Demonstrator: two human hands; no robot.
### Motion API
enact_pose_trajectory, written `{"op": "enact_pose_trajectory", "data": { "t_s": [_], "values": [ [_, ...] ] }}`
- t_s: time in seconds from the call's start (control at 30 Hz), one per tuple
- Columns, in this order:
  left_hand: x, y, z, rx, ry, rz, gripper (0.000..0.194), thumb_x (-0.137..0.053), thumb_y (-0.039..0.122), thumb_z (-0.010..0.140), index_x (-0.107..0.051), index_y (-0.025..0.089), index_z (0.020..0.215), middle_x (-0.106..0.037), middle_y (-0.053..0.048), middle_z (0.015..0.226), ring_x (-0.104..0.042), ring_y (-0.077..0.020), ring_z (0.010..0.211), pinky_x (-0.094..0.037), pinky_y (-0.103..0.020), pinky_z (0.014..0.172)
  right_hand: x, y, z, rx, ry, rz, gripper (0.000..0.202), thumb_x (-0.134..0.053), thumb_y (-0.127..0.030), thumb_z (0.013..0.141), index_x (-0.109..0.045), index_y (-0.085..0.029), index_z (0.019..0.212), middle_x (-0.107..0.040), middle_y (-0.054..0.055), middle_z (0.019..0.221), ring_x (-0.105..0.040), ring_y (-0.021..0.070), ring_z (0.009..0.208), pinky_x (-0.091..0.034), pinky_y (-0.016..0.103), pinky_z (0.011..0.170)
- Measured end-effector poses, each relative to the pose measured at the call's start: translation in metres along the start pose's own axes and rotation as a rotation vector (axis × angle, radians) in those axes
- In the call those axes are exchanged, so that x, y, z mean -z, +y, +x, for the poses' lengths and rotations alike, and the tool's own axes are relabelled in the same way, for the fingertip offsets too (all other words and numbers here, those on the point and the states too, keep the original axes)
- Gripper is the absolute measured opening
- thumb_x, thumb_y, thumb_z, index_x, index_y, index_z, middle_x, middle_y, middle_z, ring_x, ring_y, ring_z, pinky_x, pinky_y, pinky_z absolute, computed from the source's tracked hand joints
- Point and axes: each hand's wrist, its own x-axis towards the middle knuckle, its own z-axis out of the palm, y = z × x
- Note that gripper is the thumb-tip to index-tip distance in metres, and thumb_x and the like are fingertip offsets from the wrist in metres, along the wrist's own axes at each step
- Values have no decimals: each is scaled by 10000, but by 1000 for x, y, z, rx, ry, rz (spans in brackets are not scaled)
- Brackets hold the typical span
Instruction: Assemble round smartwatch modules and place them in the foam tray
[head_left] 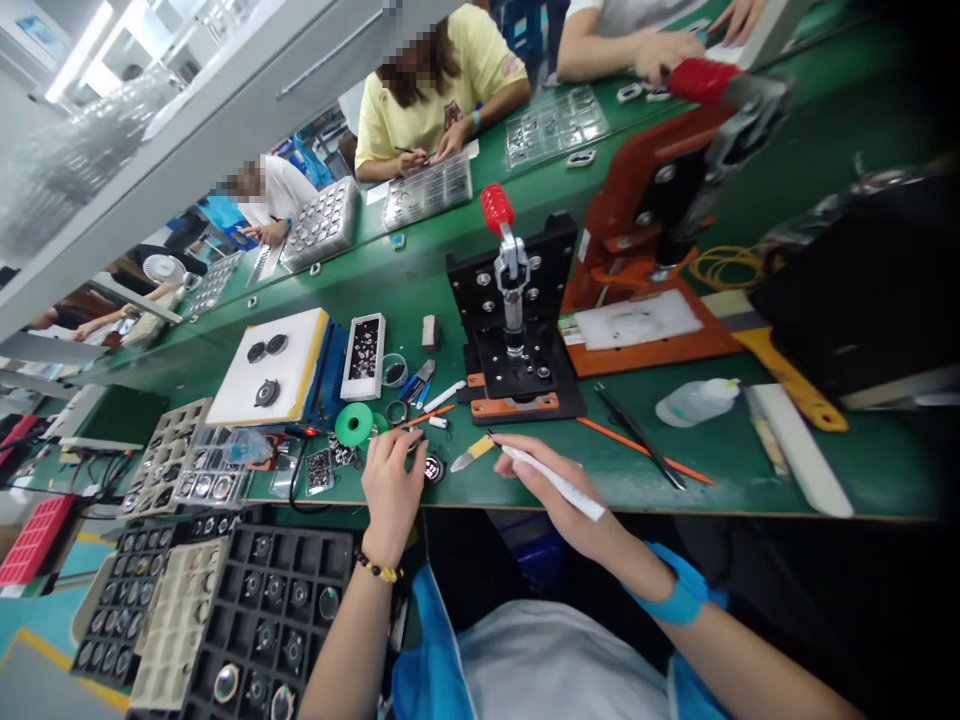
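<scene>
My right hand (551, 490) is closed around a white pen-like tool (559, 483), its tip pointing left over the green bench. Beneath that tip lies a small yellow-handled blade (474, 453). My left hand (392, 478) has its fingers bent down at a small dark part, mostly hidden by the fingers. Just right of those fingers is a round black watch-like part (433, 468) with white marks. A green spool (354, 424) sits behind the left hand, beside a white capped tube (445, 396) and a small white cap (439, 423).
Black lever press (517, 360) and orange press (652, 345) stand behind the hands. Tweezers (641, 437), a bottle (697, 401) and a scraper (795, 380) lie right. Compartment trays (247, 610) fill the lower left. Several people sit across the bench.
</scene>
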Motion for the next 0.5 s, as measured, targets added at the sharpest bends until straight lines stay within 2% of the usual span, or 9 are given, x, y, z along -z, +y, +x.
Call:
{"op": "enact_pose_trajectory", "data": {
  "t_s": [0.1, 0.2, 0.3, 0.4, 0.5],
  "values": [
    [-5, 1, 26, -170, -169, -20, 262, -566, 188, 1015, -688, 231, 1242, -720, -71, 1192, -608, -250, 1145, -499, -394, 1023, -2, 1, 1, -68, 74, 22, 371, -459, -521, 1085, -566, -238, 1300, -615, -16, 800, -597, 155, 737, -468, 283, 696],
    [-10, -1, 48, -216, -261, -13, 240, -553, 154, 998, -701, 232, 1169, -715, -70, 1163, -615, -256, 1119, -521, -398, 980, -4, 1, 2, -102, 147, 112, 323, -499, -538, 1064, -541, -228, 1144, -539, -44, 713, -529, 145, 654, -426, 270, 628],
    [-10, 1, 53, -223, -247, -21, 189, -572, 138, 973, -697, 233, 1078, -718, -63, 1099, -623, -257, 1090, -525, -398, 945, -4, -2, 3, -77, 159, 176, 333, -532, -547, 1047, -562, -217, 1066, -546, -33, 722, -532, 144, 671, -436, 267, 643],
    [-5, 8, 44, -215, -212, -40, 137, -571, 143, 974, -671, 234, 999, -721, -52, 1041, -635, -245, 1049, -528, -386, 910, -3, -4, 5, -41, 163, 227, 371, -524, -565, 1044, -600, -203, 1052, -564, -19, 730, -554, 152, 700, -455, 279, 687],
    [-4, 17, 34, -211, -195, -52, 137, -577, 180, 988, -654, 240, 1085, -713, -65, 1143, -626, -251, 1118, -523, -398, 968, -2, -3, 7, -24, 164, 262, 385, -505, -568, 1054, -610, -197, 1066, -567, -18, 732, -557, 154, 711, -452, 284, 706]
  ]
}}
